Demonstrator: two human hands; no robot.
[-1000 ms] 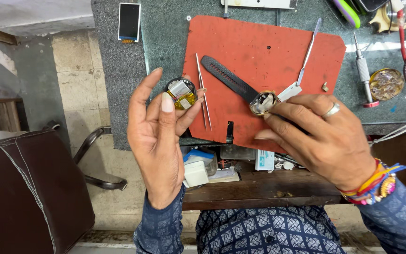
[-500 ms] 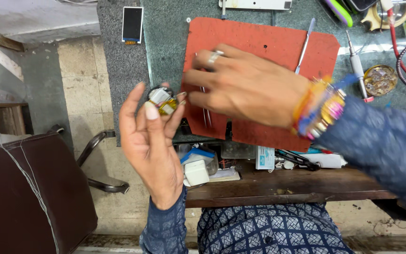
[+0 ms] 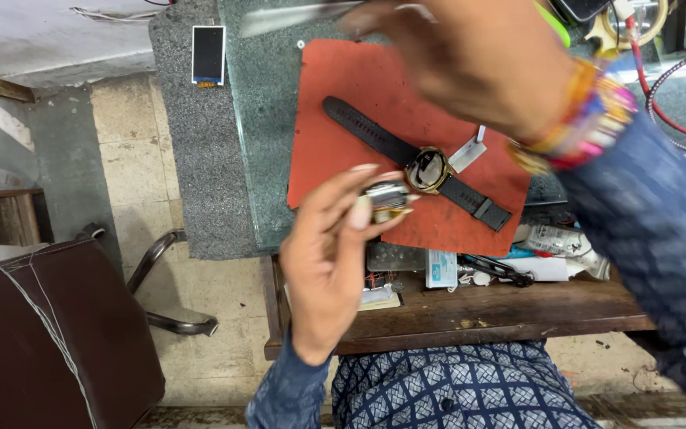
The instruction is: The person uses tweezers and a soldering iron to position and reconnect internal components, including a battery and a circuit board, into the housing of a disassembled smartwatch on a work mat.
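Observation:
My left hand [image 3: 329, 258] is raised over the bench's front edge and pinches a small round metal watch movement [image 3: 387, 199] between thumb and fingertips. Just beyond it a wristwatch [image 3: 426, 169] with a gold case and black strap lies on the red mat [image 3: 335, 151]. My right hand [image 3: 470, 56] is blurred, stretched toward the back of the bench above the mat. It seems to hold a thin metal tool [image 3: 295, 16] that points left, though the blur hides the grip. Beaded bracelets ring its wrist.
A small phone screen [image 3: 208, 54] lies on the grey cloth at the back left. A lower wooden shelf [image 3: 470, 314] carries small boxes, tubes and pliers. A brown chair [image 3: 49, 334] stands at the left. Red cables [image 3: 660, 103] run along the right.
My right hand has lifted from beside my left hand to the back of the bench. The watch now lies uncovered on the mat. My left hand still holds the small movement.

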